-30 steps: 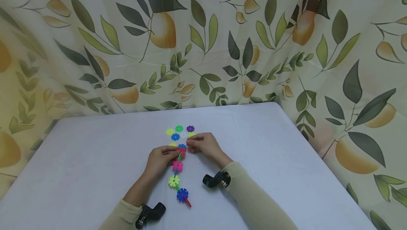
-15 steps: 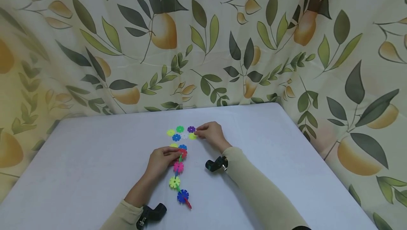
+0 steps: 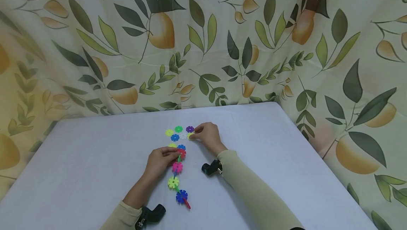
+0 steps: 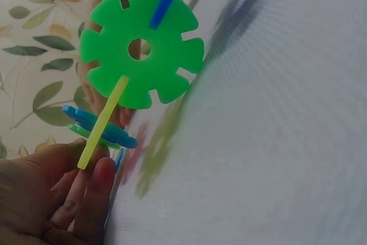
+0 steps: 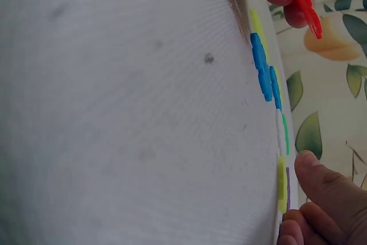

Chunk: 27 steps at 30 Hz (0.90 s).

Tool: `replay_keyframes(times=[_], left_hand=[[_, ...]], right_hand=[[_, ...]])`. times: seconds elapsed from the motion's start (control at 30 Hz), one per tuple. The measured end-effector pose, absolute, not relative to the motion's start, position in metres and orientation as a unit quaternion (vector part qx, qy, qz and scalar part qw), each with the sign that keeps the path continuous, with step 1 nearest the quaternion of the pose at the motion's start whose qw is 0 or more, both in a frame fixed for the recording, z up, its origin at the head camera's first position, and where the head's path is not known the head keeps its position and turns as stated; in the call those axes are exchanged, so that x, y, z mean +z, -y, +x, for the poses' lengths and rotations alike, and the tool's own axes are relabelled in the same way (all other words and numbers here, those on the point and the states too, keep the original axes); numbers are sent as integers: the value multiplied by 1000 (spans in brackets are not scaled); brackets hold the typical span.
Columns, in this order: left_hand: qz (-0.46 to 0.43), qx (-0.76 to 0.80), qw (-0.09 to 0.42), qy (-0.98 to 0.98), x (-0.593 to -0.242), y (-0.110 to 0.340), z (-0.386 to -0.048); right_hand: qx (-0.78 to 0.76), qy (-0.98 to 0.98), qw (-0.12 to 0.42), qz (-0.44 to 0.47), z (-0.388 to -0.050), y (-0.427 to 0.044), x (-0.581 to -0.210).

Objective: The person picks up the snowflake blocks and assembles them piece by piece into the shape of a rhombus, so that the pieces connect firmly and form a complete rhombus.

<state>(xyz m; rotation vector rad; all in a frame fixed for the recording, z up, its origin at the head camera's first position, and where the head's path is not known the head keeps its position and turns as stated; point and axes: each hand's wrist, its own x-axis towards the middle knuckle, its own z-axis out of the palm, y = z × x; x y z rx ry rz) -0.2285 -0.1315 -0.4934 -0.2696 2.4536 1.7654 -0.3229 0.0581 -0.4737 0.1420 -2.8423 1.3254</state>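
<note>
Right hand (image 3: 208, 138) has moved toward seven o'clock, fingers apart at a yellow disc (image 5: 281, 185), contact unclear; left hand (image 3: 160, 160) stays put, fingers clamped on the disc chain (image 3: 177, 167), which trails from it toward six o'clock.

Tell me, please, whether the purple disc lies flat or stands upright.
The purple disc lies flat; the right wrist view shows only its thin edge.

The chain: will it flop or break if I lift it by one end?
The chain will probably stay fairly stiff, not floppy like string, because its discs are slotted together at angles. One might pop off if tugged, since the green disc seems to just slot into its neighbours. It's likely light: everything looks thin.
</note>
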Motion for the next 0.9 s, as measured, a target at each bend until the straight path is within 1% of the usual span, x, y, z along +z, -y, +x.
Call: replay_keyframes(times=[0.3,0.9], left_hand=[[-95,580,50,-807,-492,133,-227],[-88,580,53,-808,-495,132,-228]], right_hand=[[395,917,15,55,-321,-51,-472],[439,898,-2,38,-323,-58,-475]])
